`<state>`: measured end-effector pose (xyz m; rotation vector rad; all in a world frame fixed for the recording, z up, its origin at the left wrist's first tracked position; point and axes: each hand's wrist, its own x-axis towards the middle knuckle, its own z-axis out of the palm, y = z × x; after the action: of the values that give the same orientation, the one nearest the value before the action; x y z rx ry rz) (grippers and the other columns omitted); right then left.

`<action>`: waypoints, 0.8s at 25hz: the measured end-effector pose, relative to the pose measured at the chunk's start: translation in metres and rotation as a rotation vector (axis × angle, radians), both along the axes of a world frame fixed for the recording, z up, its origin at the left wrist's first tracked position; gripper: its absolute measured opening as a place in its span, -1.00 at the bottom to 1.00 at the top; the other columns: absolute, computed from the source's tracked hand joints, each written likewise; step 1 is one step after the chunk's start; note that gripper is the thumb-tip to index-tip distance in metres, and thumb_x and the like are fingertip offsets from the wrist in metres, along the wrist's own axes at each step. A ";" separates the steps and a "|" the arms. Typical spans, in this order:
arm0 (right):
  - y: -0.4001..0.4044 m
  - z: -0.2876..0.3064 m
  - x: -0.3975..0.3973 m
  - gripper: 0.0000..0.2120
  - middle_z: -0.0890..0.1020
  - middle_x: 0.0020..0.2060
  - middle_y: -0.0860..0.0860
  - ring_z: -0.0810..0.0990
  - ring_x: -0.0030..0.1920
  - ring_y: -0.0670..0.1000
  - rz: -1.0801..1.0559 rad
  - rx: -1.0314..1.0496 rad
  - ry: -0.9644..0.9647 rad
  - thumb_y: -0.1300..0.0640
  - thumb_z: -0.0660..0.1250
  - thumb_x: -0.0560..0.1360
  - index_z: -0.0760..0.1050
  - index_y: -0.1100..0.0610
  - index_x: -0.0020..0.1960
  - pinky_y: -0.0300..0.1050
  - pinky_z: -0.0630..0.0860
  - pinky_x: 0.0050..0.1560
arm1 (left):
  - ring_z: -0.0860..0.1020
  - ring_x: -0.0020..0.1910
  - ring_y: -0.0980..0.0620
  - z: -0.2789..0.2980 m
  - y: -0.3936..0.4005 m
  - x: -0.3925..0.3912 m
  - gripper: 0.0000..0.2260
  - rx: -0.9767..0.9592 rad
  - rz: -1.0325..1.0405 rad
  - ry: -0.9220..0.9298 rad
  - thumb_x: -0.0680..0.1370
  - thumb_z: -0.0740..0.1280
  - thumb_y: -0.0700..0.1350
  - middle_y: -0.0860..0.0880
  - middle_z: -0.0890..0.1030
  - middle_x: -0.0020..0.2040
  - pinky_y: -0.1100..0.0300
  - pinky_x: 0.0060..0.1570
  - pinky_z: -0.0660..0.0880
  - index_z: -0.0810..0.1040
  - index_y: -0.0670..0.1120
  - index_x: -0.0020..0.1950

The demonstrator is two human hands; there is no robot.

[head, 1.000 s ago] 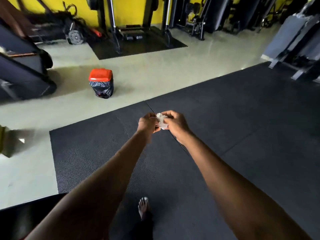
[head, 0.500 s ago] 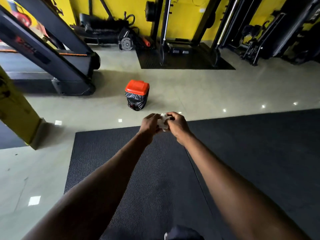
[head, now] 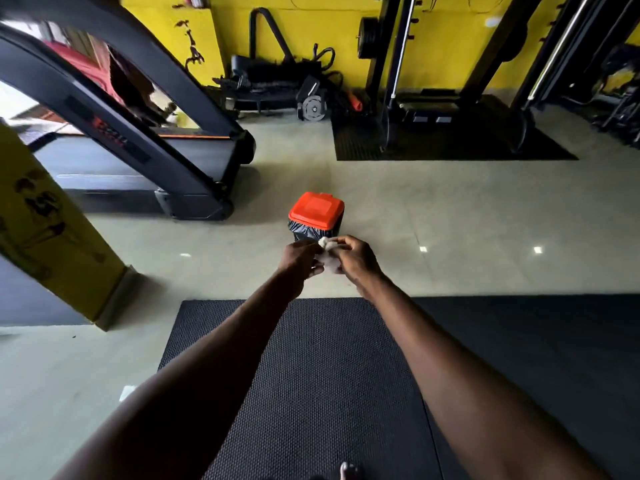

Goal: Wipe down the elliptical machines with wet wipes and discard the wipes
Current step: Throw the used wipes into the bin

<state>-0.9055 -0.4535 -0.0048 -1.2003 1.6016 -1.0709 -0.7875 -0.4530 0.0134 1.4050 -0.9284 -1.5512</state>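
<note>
Both arms reach forward over the floor. My left hand (head: 300, 258) and my right hand (head: 356, 258) meet in front of me, both closed on a crumpled white wipe (head: 327, 244) pinched between the fingers. Just beyond the hands stands a small bin with an orange lid (head: 317, 208) and a black liner (head: 298, 229); its lid is down. The hands overlap the bin's lower edge in the view. No elliptical machine is clearly identifiable.
A dark treadmill (head: 145, 147) stands at the left on pale tile. A yellow pillar (head: 45, 233) rises at the near left. A black rubber mat (head: 311, 375) lies underfoot. Weight racks (head: 450, 98) stand on a mat against the yellow back wall.
The view has swung left and moved forward. The orange-lidded bin has come from far left to just beyond my hands. Both hands still hold the wipe together.
</note>
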 end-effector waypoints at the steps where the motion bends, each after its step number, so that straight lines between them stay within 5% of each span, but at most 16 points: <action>1: -0.025 0.000 -0.007 -0.92 0.69 -0.12 0.06 0.65 -0.12 0.07 0.002 0.003 -0.018 0.15 0.41 0.45 0.61 0.00 -0.08 -0.05 0.62 -0.21 | 0.49 -0.33 0.07 0.000 -0.022 -0.007 -0.85 -0.009 0.007 -0.013 0.56 0.24 -0.29 -0.06 0.54 -0.25 0.30 -0.36 0.47 0.51 -0.05 -0.08; 6: -0.148 -0.014 -0.019 -0.88 0.66 -0.23 0.03 0.62 -0.23 0.04 0.012 0.009 -0.015 0.22 0.41 0.41 0.56 0.01 -0.21 0.00 0.63 -0.18 | 0.54 -0.47 0.11 -0.015 -0.137 -0.020 -0.81 -0.008 0.064 0.003 0.56 0.23 -0.34 -0.08 0.54 -0.28 0.28 -0.37 0.50 0.44 -0.08 -0.16; 8: -0.208 -0.022 -0.014 -0.95 0.67 -0.23 0.06 0.64 -0.21 0.09 -0.001 0.024 -0.026 0.10 0.42 0.36 0.56 0.03 -0.22 0.04 0.64 -0.14 | 0.56 -0.49 0.11 -0.025 -0.201 -0.016 -0.84 0.013 0.084 0.028 0.59 0.20 -0.28 -0.09 0.55 -0.28 0.29 -0.40 0.53 0.49 -0.10 -0.14; 12: -0.352 -0.043 0.003 -0.73 0.65 -0.31 0.02 0.65 -0.23 0.10 -0.038 0.043 0.001 -0.13 0.43 0.26 0.54 0.07 -0.28 0.05 0.63 -0.12 | 0.53 -0.36 0.00 -0.054 -0.349 -0.002 -0.86 0.036 0.072 0.071 0.60 0.22 -0.21 -0.08 0.50 -0.28 0.30 -0.46 0.51 0.49 -0.10 -0.14; 16: -0.482 -0.054 0.033 -0.88 0.57 -0.34 0.07 0.54 -0.54 -0.20 -0.047 0.094 -0.097 0.20 0.42 0.49 0.49 0.18 -0.15 -0.32 0.48 -0.50 | 0.54 -0.35 -0.03 -0.070 -0.489 0.029 -0.82 0.091 0.035 0.094 0.57 0.24 -0.33 -0.11 0.52 -0.30 0.23 -0.37 0.54 0.46 -0.13 -0.20; 20: -0.580 -0.053 0.052 -0.85 0.66 -0.21 0.15 0.63 -0.34 0.01 -0.073 0.128 -0.076 0.17 0.46 0.46 0.50 0.11 -0.21 -0.16 0.59 -0.34 | 0.55 -0.48 0.01 -0.066 -0.588 0.050 -0.78 0.124 0.005 0.075 0.54 0.22 -0.40 -0.01 0.57 -0.51 0.32 -0.50 0.49 0.46 -0.14 -0.23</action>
<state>-0.8539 -1.0335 -0.0578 -1.0121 1.6398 -1.0308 -0.7370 -1.0411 -0.0525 1.4230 -0.7954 -1.6702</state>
